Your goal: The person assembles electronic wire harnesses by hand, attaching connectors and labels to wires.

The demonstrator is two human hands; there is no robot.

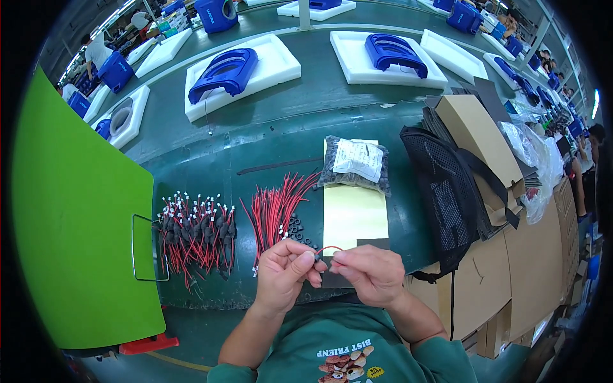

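Both hands meet over the near edge of the green table. My left hand (287,271) pinches a small dark piece on a red wire (330,247), its fingers closed. My right hand (370,271) grips the same wire a little to the right, so the wire bows up between them. Just beyond my left hand lies a bundle of red and black wires (274,214), with several small black rings (295,226) beside it. Farther left is a pile of wires with white connectors and black sleeves (196,233). The exact shape of the dark piece is partly hidden by fingers.
A bag of black parts (353,166) rests on a yellow sheet (354,214). A black mesh bag (447,198) and cardboard (479,131) stand right; a green panel (89,217) stands left. Beyond, blue plastic housings (227,71) sit on white foam trays (278,60).
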